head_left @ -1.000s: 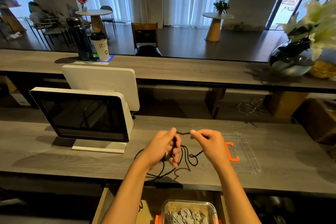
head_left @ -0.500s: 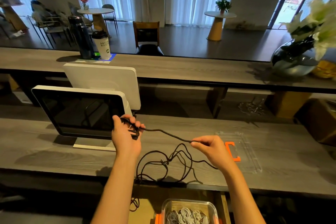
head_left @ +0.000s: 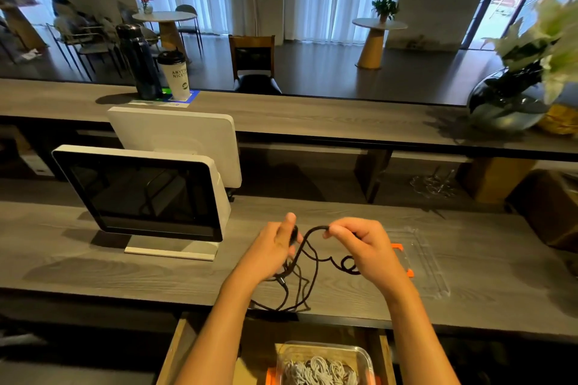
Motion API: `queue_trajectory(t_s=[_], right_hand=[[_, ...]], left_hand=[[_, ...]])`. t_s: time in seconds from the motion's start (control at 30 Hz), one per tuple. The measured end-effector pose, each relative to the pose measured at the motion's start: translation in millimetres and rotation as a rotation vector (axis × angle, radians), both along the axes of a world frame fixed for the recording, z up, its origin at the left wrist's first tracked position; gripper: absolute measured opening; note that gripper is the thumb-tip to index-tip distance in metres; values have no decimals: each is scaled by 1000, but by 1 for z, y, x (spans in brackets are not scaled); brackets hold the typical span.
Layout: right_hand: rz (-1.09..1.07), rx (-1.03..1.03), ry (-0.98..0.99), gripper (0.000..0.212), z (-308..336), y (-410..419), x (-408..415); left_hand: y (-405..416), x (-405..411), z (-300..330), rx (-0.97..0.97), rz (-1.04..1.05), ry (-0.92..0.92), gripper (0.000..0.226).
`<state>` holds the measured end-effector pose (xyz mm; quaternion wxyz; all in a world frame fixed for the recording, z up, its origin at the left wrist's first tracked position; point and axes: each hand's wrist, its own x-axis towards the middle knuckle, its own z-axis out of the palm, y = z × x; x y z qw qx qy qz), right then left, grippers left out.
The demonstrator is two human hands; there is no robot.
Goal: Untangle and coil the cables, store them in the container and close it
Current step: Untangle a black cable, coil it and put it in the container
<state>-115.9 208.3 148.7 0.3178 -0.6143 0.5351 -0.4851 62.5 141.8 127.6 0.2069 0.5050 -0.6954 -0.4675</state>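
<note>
A black cable [head_left: 308,272] lies in loose loops on the grey wooden counter [head_left: 156,272] in front of me. My left hand [head_left: 275,247] grips a bunch of it near one end. My right hand [head_left: 359,244] pinches the cable a short arc away, and the strand curves up between the two hands. Below the counter edge a clear plastic container [head_left: 325,362] with orange clips sits in an open drawer and holds coiled grey cable. Its clear lid [head_left: 422,262] with an orange latch lies flat on the counter, right of my right hand.
A white point-of-sale screen [head_left: 140,194] stands on the counter to the left. On the raised bar behind are a dark bottle [head_left: 139,62], a paper cup [head_left: 175,73] and a glass vase with flowers [head_left: 513,103]. The wooden drawer [head_left: 178,350] is open below.
My left hand, stretched out up and to the left half a second ago, has come back next to the right hand. The taut strand between them now forms a short loop.
</note>
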Motion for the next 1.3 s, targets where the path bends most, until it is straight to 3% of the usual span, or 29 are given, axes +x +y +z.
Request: queue_trajectory(t_s=[0.13,0.3,0.37,0.5,0.7,0.83,0.93,1.0,1.1,1.2,1.3], right_hand=[[-116,-22,-50,27,-11,-7,0],[-213,36,-83,23,-16,-9,-2],[-228,94,-110,21,-17,-9,-3],[-202,247,-208,25,-22,-10,-6],[-20,461,-615,18,-30,-9,-8],[45,463,-455,19,-31,-10,-10],[48,423,-349,13,-33,-8,-12],[38,384,-287,12,-36,-6,-14],[4,344,-176,11,-39,-5,-20],[31,264,-153,16,-37,-5,-20],[115,181,-93,17,-31,-5,-13]], left_hand=[[5,-3,-9,226,-312,75,89],[7,-5,2,276,-650,146,28],[7,-3,0,285,-659,160,27],[2,3,-5,445,-413,454,40],[-6,2,-7,199,182,543,48],[-12,-3,-9,411,475,998,48],[-19,8,-3,545,565,1379,49],[-24,17,3,554,626,1467,46],[-29,28,3,418,740,1311,43],[-27,30,0,89,770,869,41],[-24,23,-2,-96,608,430,44]])
